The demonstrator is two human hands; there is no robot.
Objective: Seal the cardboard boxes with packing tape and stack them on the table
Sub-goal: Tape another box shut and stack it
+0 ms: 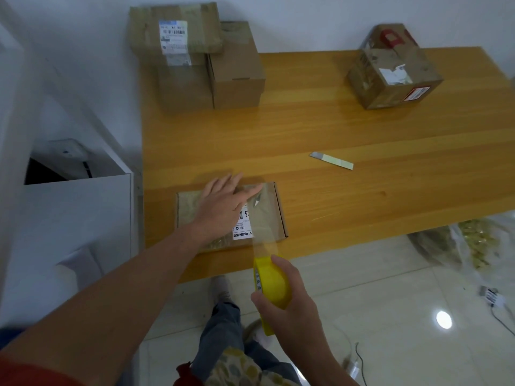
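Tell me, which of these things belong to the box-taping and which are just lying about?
In the job: flat box, tape roll in the right hand, left hand pressing the box, stacked boxes, lone box, table, probably the cutter blade.
Lying about: plastic bag on the floor, white cabinet.

One wide-angle view, worn on the person's head, looks forward and steeply down across the tabletop (348, 129) from its near edge. The left hand (223, 201) and right hand (289, 299) sit close beneath it. The white wall (306, 20) closes the far side, and tiled floor (390, 274) fills the lower right.
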